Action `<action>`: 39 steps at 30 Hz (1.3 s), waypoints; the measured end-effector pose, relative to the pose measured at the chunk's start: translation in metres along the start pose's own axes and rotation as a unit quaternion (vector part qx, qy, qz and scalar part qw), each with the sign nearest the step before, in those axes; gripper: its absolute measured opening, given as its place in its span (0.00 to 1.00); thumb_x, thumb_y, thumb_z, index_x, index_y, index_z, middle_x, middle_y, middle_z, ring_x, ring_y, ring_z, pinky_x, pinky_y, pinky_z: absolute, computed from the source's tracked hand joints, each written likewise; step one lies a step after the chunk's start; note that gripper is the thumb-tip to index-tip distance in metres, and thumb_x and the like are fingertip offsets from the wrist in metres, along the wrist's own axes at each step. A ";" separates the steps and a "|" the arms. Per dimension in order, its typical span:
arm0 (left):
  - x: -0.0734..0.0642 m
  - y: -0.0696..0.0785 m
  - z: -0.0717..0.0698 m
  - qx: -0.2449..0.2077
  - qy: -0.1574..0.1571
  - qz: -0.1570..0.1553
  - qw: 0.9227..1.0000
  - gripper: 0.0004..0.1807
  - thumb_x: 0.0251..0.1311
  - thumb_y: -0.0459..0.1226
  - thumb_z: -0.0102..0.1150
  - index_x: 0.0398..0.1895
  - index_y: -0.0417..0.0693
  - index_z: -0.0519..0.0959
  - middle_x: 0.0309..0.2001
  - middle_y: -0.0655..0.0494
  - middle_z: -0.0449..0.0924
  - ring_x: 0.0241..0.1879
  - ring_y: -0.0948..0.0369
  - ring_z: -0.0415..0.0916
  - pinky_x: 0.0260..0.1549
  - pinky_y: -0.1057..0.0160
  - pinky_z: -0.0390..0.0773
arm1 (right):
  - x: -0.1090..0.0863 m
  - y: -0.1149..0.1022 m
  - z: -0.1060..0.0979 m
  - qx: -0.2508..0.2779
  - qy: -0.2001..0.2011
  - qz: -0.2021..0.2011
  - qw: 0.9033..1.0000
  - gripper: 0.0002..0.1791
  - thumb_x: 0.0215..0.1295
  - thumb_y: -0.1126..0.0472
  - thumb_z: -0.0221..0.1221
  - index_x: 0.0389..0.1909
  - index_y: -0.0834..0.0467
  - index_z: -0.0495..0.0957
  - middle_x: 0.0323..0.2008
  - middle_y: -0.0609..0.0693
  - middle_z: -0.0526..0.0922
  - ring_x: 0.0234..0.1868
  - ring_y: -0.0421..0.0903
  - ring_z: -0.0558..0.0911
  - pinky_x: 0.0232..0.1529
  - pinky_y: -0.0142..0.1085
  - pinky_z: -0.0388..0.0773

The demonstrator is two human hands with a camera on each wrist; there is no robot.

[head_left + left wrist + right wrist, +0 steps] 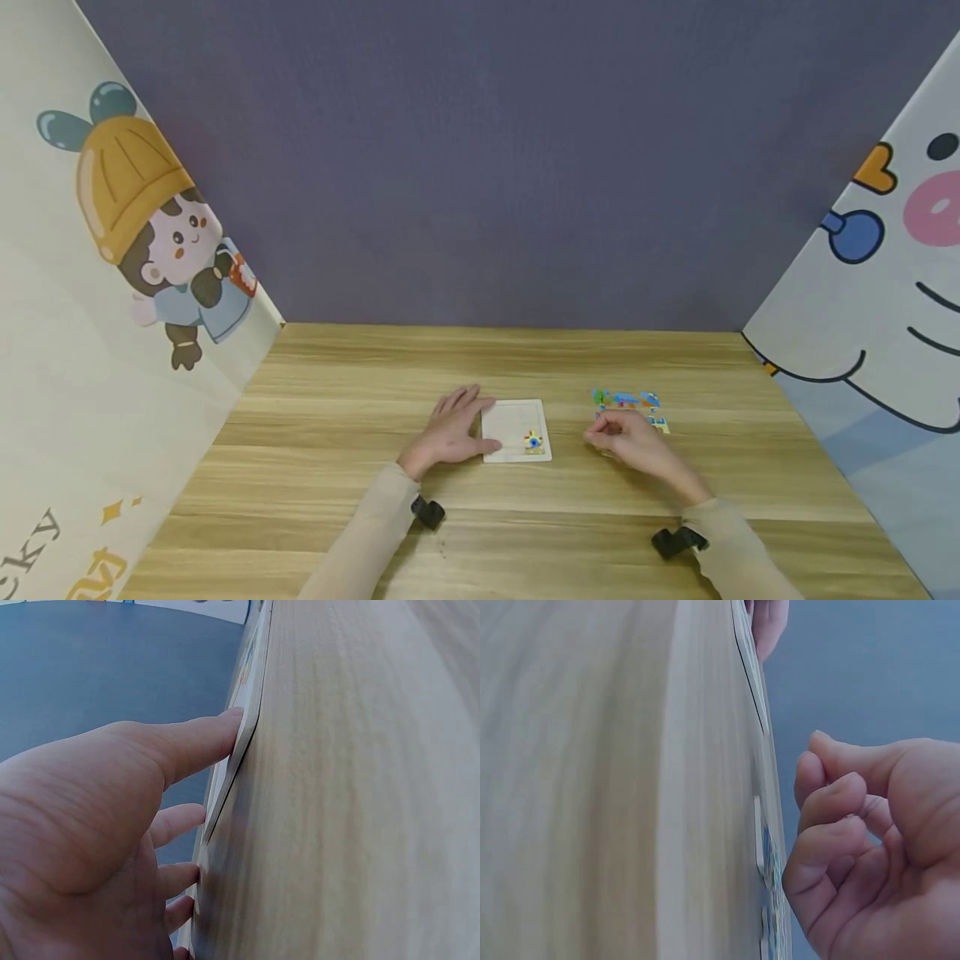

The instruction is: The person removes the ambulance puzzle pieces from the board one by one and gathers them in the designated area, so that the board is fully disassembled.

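Observation:
A pale square puzzle board (512, 417) lies flat on the table, with one yellow-and-blue puzzle piece (533, 442) in its lower right corner. My left hand (453, 433) is at the board's left side, thumb on its near left corner and straight index finger at its far left edge. In the left wrist view, the thumb (202, 742) rests on the board's rim. Right of the board, my right hand (630, 442) hovers over loose puzzle pieces (626, 399). Its fingers (829, 802) are curled, thumb tip against the index finger, and nothing shows between them.
The wooden table (525, 533) meets a dark panel (510, 167) at the back. Printed side walls with cartoon figures stand at the left and right. Each wrist carries a small black camera. Several loose pieces are partly hidden beneath the right hand.

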State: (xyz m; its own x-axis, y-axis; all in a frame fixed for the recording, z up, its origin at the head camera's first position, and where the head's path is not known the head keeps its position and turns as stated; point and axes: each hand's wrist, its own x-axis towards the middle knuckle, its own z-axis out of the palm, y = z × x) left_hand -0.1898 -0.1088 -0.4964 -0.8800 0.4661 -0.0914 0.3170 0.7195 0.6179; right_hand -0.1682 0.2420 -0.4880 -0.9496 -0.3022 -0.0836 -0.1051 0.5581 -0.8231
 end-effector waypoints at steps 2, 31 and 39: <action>0.000 0.000 0.000 0.001 -0.001 0.000 1.000 0.42 0.68 0.55 0.67 0.81 0.52 0.67 0.87 0.41 0.48 0.86 0.40 0.41 0.83 0.34 0.38 | 0.002 -0.001 0.003 -0.008 0.001 -0.001 1.000 0.08 0.73 0.57 0.67 0.37 0.57 0.87 0.28 0.51 0.83 0.20 0.39 0.74 0.20 0.31 0.72; -0.001 0.002 0.000 0.005 0.002 0.002 1.000 0.42 0.68 0.53 0.68 0.80 0.49 0.67 0.86 0.39 0.49 0.86 0.38 0.42 0.82 0.31 0.39 | 0.025 -0.033 0.054 -0.041 -0.067 -0.076 0.994 0.14 0.75 0.56 0.65 0.54 0.58 0.88 0.33 0.44 0.85 0.26 0.35 0.75 0.27 0.28 0.72; -0.001 0.002 0.000 0.001 -0.001 0.005 1.000 0.41 0.69 0.53 0.67 0.81 0.48 0.67 0.86 0.39 0.48 0.86 0.38 0.42 0.82 0.30 0.38 | 0.032 -0.034 0.063 -0.067 -0.071 -0.086 0.991 0.15 0.70 0.55 0.70 0.52 0.58 0.88 0.29 0.41 0.83 0.25 0.33 0.73 0.28 0.27 0.71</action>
State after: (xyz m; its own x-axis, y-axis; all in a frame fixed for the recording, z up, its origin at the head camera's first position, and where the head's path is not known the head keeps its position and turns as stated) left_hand -0.1883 -0.1082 -0.4951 -0.8757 0.4750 -0.0863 0.3270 0.7151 0.6179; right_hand -0.1761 0.1651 -0.4979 -0.8640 -0.5023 -0.0354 -0.3089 0.5842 -0.7505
